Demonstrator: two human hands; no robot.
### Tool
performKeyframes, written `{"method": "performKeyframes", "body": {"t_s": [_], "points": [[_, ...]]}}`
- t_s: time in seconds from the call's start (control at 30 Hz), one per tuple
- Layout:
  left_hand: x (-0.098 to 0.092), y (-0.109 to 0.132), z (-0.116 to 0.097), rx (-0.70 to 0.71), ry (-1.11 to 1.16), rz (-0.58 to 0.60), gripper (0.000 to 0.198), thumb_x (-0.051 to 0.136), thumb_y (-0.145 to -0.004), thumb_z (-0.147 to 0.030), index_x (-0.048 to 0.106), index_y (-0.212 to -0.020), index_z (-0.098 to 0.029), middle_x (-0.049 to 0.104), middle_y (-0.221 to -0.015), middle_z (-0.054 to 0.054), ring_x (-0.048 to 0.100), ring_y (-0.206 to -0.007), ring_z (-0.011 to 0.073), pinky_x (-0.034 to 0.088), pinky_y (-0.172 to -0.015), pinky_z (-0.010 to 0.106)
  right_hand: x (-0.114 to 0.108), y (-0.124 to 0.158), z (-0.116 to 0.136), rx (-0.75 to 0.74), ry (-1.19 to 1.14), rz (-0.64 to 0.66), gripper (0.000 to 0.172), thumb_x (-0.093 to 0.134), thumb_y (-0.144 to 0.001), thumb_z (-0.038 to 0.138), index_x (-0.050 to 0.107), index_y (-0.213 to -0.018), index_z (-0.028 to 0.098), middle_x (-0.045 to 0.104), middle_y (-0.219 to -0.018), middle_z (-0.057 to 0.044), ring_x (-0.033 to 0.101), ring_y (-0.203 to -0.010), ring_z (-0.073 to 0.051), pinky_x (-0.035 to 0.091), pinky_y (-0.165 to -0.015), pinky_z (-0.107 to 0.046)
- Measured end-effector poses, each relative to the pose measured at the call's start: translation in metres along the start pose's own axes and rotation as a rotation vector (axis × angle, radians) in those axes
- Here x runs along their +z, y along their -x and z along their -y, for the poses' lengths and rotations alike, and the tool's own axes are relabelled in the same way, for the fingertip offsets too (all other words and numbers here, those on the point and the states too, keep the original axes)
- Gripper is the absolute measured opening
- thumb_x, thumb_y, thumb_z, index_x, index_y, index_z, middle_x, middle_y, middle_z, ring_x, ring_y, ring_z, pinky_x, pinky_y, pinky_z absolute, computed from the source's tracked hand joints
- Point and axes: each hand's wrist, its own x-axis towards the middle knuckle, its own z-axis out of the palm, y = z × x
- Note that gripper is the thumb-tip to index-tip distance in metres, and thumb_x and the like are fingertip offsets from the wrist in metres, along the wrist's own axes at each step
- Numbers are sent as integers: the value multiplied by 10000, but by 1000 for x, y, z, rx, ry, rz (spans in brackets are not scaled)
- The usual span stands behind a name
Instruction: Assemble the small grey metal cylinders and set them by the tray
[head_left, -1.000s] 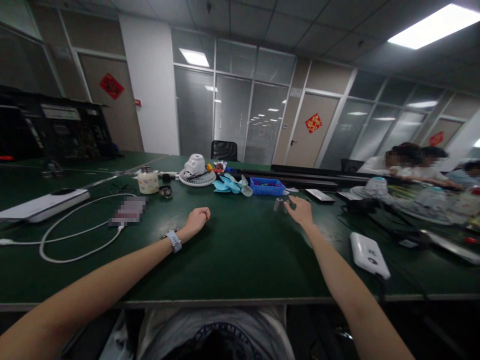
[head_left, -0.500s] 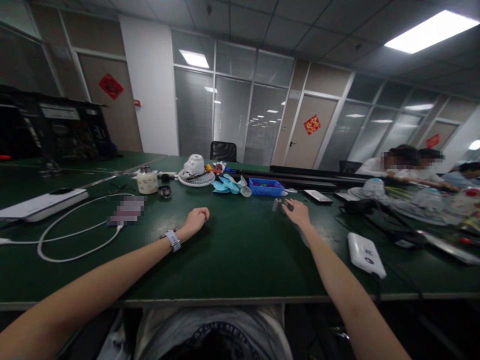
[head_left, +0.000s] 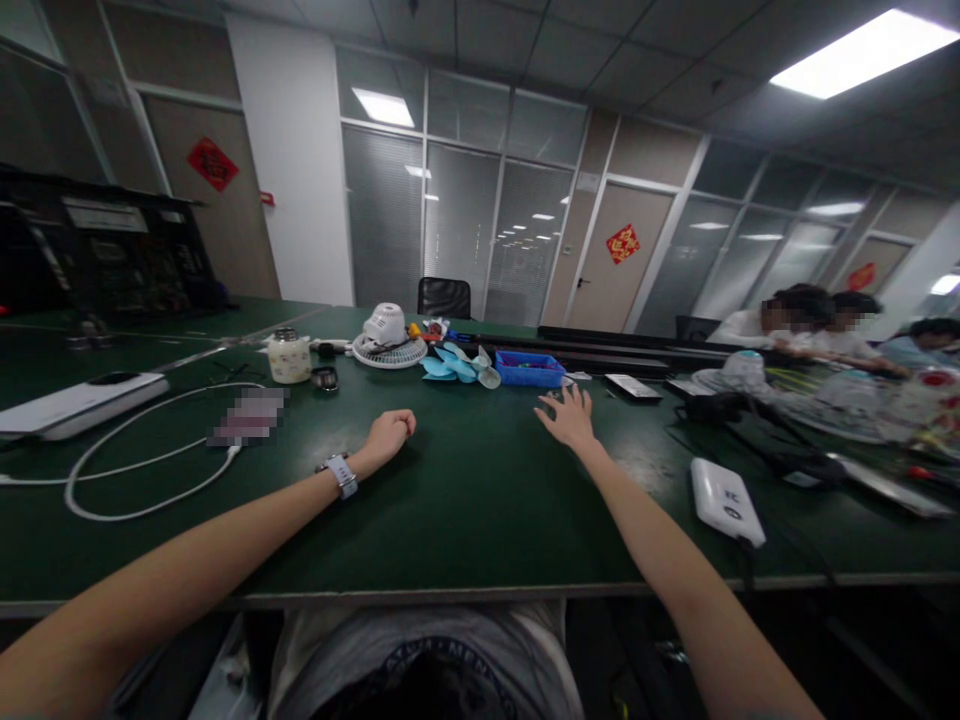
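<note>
My left hand (head_left: pixel 388 435) rests on the green table (head_left: pixel 480 500) curled into a loose fist, with nothing visible in it and a watch (head_left: pixel 341 474) on the wrist. My right hand (head_left: pixel 568 416) is stretched out flat over the table with its fingers spread, holding nothing. It lies just in front of a blue tray (head_left: pixel 529 370) and light-blue fan blades (head_left: pixel 459 366). The small grey cylinder that stood by this hand is out of sight.
A white fan grille and motor (head_left: pixel 386 340), a cream jar (head_left: pixel 289 358) and a black ring (head_left: pixel 325 378) stand at the back. A white cable (head_left: pixel 142 470) loops at left beside a white device (head_left: pixel 75 404). Another white device (head_left: pixel 724 498) lies at right. People sit at far right.
My right hand has shifted left and spread its fingers flat; the small grey cylinder beside it no longer shows. My left fist has stayed put.
</note>
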Motion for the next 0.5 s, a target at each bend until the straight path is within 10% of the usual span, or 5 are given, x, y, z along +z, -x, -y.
{"method": "performKeyframes", "body": {"t_s": [0.5], "points": [[0, 2, -3, -9, -36, 4, 157, 361, -571, -154, 502, -519, -200, 474, -478, -19, 458, -515, 156, 315, -536, 262, -2, 0, 13, 13, -152, 55, 303, 555, -848, 464, 690, -1088, 337, 609, -1203, -75, 455, -1205, -261, 194, -1043, -525]]}}
